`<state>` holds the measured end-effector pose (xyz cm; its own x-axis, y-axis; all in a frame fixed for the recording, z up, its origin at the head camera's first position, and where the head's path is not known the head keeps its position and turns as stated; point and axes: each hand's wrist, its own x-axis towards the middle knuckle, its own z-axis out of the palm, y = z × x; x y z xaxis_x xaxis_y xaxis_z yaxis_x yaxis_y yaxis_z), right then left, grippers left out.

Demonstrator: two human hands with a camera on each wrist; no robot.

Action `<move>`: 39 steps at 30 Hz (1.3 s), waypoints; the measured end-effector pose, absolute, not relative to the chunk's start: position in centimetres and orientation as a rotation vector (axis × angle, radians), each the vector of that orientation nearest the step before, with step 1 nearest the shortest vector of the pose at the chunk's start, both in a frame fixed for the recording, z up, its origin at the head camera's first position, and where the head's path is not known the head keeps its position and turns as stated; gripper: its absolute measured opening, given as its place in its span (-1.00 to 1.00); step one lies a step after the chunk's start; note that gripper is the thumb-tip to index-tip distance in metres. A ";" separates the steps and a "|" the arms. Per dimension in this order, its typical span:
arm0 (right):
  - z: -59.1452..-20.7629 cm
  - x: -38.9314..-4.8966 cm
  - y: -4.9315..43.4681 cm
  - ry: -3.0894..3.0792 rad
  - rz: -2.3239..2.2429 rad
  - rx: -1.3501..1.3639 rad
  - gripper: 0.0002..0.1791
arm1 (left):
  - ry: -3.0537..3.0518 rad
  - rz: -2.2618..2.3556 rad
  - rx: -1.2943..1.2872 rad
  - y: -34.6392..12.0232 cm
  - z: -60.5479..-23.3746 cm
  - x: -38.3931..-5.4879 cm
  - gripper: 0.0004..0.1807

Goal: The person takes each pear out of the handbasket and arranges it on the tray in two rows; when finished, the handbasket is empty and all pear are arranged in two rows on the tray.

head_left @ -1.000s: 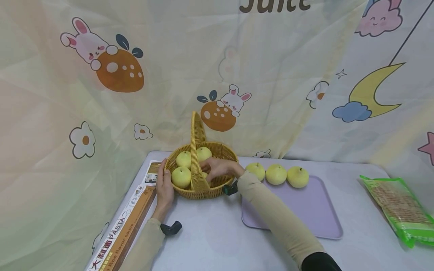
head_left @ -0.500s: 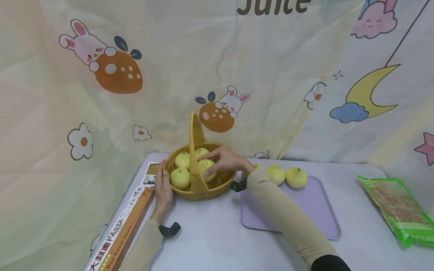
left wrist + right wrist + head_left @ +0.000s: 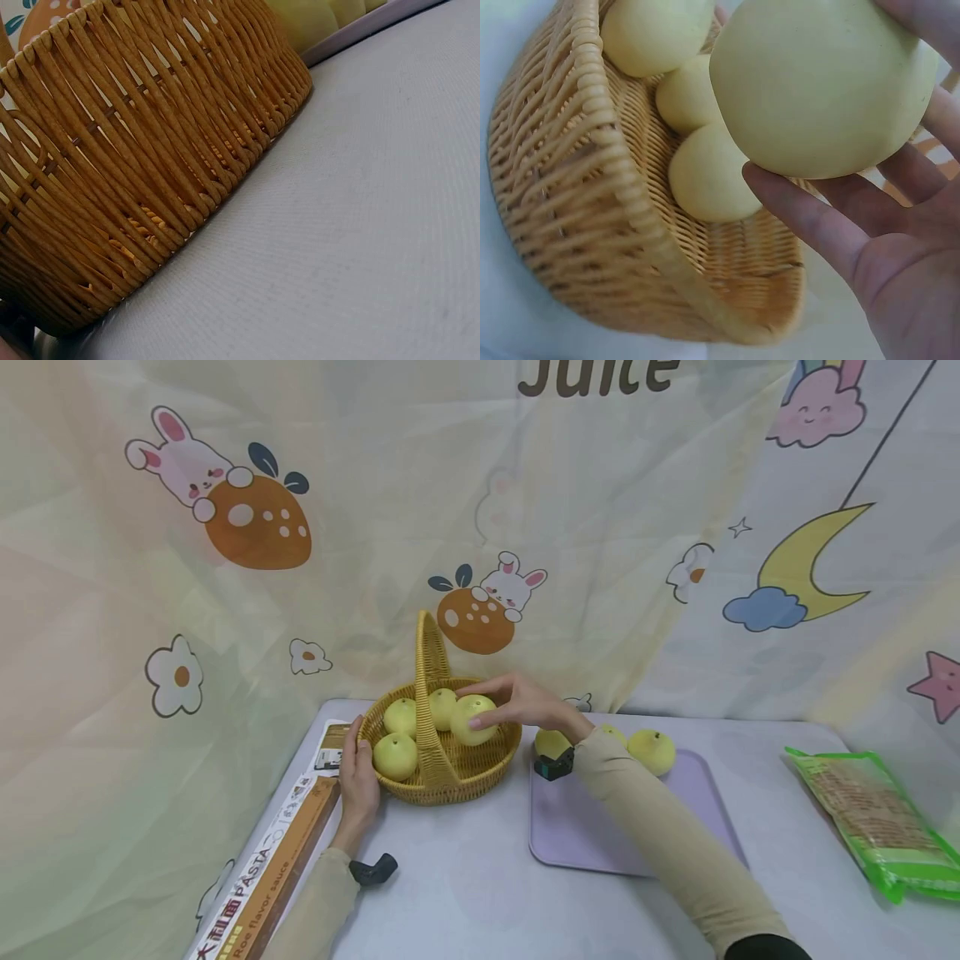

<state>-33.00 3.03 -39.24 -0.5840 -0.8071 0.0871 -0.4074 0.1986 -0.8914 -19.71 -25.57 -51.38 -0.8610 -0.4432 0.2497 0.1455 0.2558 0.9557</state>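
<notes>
Head view, centre: right hand clamped a just-lifted fruit, leaving three in the basket steadied by straight-fingered left hand.

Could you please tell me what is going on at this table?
A person is handling round yellow fruits. Their right hand holds one fruit over the wicker basket, while their left hand rests against the basket's left side. Three similar fruits lie in the basket, and three more stand at the far side of the purple tray, partly hidden by the right arm. A pasta box lies to the left, a green-edged packet to the right.
</notes>
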 end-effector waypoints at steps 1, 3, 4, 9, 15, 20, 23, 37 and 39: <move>-39.0 -33.0 3.3 2.083 -1.350 -1.139 -0.40 | -2.059 -1.647 0.275 -25.5 -51.3 -19.7 -0.42; -38.6 -32.9 3.9 2.090 -1.347 -1.139 -0.40 | -2.065 -1.652 0.286 -25.3 -51.0 -19.5 -0.41; -38.4 -32.8 4.2 2.097 -1.345 -1.139 -0.40 | -2.068 -1.656 0.294 -25.2 -50.7 -19.4 -0.41; -37.4 -32.6 5.6 2.119 -1.357 -1.148 -0.43 | -2.070 -1.673 0.317 -24.8 -49.7 -19.0 -0.41; -36.5 -32.2 7.4 2.129 -1.376 -1.120 -0.45 | -2.068 -1.652 0.295 -25.2 -50.6 -19.2 -0.41; -36.0 -32.1 9.0 2.160 -1.356 -1.083 -0.44 | -2.071 -1.625 0.279 -25.7 -51.5 -19.6 -0.42; -35.7 -32.1 10.1 2.178 -1.354 -1.062 -0.43 | -2.065 -1.622 0.270 -25.7 -51.7 -19.7 -0.42; -34.6 -32.4 16.3 2.331 -1.407 -0.976 -0.37 | -2.068 -1.629 0.282 -25.7 -51.6 -19.8 -0.41; -34.7 -32.5 17.2 2.359 -1.409 -0.972 -0.35 | -2.075 -1.628 0.284 -25.7 -51.6 -19.8 -0.41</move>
<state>-32.51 17.23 -34.67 -0.7547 -0.6418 0.1357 -0.4238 0.3192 -0.8476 -19.77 -25.66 -51.59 -0.8614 -0.4459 0.2432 0.1302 0.2690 0.9543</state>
